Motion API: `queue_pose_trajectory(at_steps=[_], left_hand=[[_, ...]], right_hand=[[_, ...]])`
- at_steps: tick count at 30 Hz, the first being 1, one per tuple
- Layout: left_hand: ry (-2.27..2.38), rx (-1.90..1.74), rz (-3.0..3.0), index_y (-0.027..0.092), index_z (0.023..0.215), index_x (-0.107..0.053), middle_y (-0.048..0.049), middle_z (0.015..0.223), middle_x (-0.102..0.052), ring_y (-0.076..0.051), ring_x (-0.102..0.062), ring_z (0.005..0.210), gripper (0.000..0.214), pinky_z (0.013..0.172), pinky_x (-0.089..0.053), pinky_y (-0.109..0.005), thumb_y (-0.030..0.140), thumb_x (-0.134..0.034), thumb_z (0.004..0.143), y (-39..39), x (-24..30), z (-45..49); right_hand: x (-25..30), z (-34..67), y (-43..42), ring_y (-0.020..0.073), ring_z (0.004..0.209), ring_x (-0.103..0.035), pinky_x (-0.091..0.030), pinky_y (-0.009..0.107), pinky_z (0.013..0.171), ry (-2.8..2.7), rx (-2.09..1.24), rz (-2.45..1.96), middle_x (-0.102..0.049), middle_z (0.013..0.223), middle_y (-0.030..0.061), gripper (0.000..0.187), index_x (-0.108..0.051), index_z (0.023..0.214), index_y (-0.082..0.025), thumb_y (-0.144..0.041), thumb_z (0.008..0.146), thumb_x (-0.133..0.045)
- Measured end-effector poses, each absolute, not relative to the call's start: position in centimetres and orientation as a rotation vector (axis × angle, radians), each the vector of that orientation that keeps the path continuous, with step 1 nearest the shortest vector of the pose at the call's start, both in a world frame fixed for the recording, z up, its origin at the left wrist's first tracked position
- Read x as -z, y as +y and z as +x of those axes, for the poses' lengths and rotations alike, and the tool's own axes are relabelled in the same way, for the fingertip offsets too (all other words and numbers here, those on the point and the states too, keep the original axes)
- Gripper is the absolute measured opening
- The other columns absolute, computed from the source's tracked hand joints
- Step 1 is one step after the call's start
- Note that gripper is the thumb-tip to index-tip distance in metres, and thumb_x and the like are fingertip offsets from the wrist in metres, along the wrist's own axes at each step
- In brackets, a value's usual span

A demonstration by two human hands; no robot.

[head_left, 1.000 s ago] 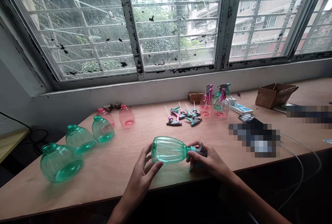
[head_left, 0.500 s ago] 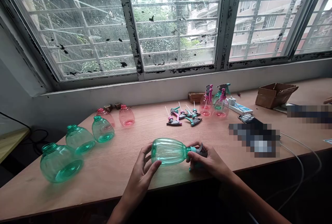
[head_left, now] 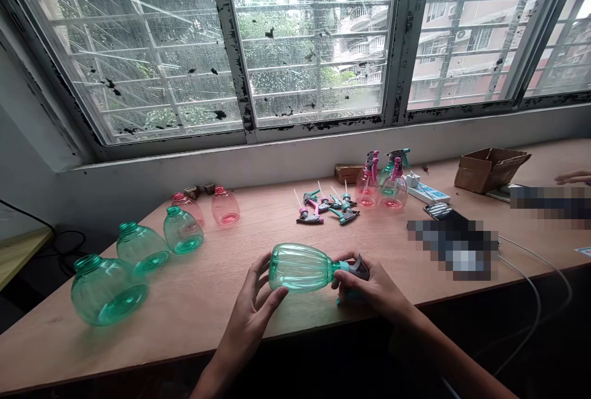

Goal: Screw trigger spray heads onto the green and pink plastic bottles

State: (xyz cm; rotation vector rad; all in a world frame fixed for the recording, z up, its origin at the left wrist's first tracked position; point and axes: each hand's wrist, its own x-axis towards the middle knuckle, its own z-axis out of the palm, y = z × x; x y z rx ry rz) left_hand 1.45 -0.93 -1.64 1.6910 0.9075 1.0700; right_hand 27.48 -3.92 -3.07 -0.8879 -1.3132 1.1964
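Note:
A clear green spray bottle (head_left: 300, 268) lies sideways in the air above the table's front edge, its base to the left and its neck to the right. My left hand (head_left: 256, 300) grips the base, thumb in front and fingers behind. Around the black and teal trigger head (head_left: 357, 268) at the neck, the fingers of my right hand (head_left: 376, 285) are closed. Beyond the bottle lies a pile of loose trigger spray heads (head_left: 330, 205), pink and teal, with thin white tubes. Bottles without heads stand to the left: several green bottles (head_left: 108, 294) and two pink bottles (head_left: 226, 207).
Spray bottles with heads (head_left: 393, 193) stand at the back, beside a power strip (head_left: 429, 192). To the right are a phone (head_left: 446, 214), a blurred-out patch, white cables (head_left: 538, 294) and an open cardboard box (head_left: 489, 170). Another person's hand (head_left: 572, 177) shows at the right edge.
The green bottle's base end has risen very slightly; both my hands keep their hold. At the right edge, the other person's hand has come further into view, leftward.

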Motion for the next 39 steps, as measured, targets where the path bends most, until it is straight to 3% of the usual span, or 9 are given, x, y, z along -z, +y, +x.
queue_pose_trajectory(at_steps=[5,12,16,20,27,34,39], left_hand=[[0.852,-1.066,1.750,0.036,0.142,-0.042,-0.0020,0.154,-0.040,-0.027,-0.040,0.142,0.051,0.117,-0.039,-0.042,0.037,-0.062,0.094,-0.7,1.7,1.6],[0.857,-1.121,1.617,0.029,0.126,-0.046,-0.0076,0.140,-0.054,-0.032,-0.048,0.137,0.047,0.111,-0.045,-0.049,0.039,-0.071,0.087,-0.6,2.2,1.6],[0.892,-1.128,1.598,0.028,0.136,-0.045,-0.0099,0.150,-0.046,-0.034,-0.048,0.137,0.054,0.110,-0.048,-0.048,0.042,-0.067,0.090,-0.9,1.6,1.6],[0.840,-1.087,1.696,0.031,0.143,-0.045,-0.0041,0.157,-0.038,-0.030,-0.040,0.144,0.054,0.117,-0.039,-0.045,0.038,-0.064,0.092,-0.9,1.7,1.6],[0.838,-1.106,1.634,0.031,0.131,-0.046,-0.0074,0.145,-0.053,-0.031,-0.047,0.139,0.048,0.115,-0.040,-0.048,0.037,-0.069,0.090,-0.8,2.2,1.5],[0.865,-1.045,1.730,0.033,0.143,-0.045,-0.0036,0.154,-0.042,-0.030,-0.041,0.142,0.055,0.116,-0.041,-0.042,0.038,-0.065,0.092,-0.9,1.3,1.7],[0.788,-1.124,1.648,0.033,0.134,-0.045,-0.0046,0.147,-0.051,-0.028,-0.044,0.141,0.051,0.115,-0.042,-0.045,0.035,-0.069,0.089,-0.7,2.2,1.6]], right_hand=[[2.9,27.4,-4.0,0.0175,0.059,-0.068,-0.057,0.033,0.061,-1.290,-1.201,-0.895,-0.073,0.078,0.0031,0.037,-0.061,0.101,-0.017,-0.046,0.084,-0.076],[3.2,27.4,-3.9,0.0177,0.059,-0.069,-0.057,0.032,0.061,-1.302,-1.184,-0.881,-0.073,0.077,0.0032,0.035,-0.062,0.101,-0.017,-0.045,0.085,-0.075],[3.3,27.5,-3.8,0.0180,0.060,-0.069,-0.057,0.032,0.062,-1.316,-1.185,-0.879,-0.073,0.077,0.0035,0.035,-0.062,0.102,-0.016,-0.045,0.086,-0.075],[3.2,27.5,-3.9,0.0178,0.058,-0.069,-0.057,0.032,0.061,-1.300,-1.181,-0.896,-0.073,0.077,0.0033,0.037,-0.062,0.102,-0.017,-0.047,0.085,-0.075],[3.2,27.5,-3.8,0.0176,0.058,-0.069,-0.056,0.032,0.060,-1.291,-1.188,-0.891,-0.073,0.077,0.0035,0.038,-0.061,0.102,-0.017,-0.048,0.084,-0.075],[3.0,27.5,-3.9,0.0180,0.060,-0.069,-0.058,0.033,0.064,-1.298,-1.190,-0.894,-0.073,0.078,0.0038,0.037,-0.062,0.101,-0.017,-0.047,0.085,-0.075],[3.2,27.5,-3.9,0.0179,0.059,-0.069,-0.057,0.032,0.062,-1.307,-1.181,-0.901,-0.074,0.077,0.0033,0.037,-0.062,0.101,-0.017,-0.048,0.085,-0.075]])
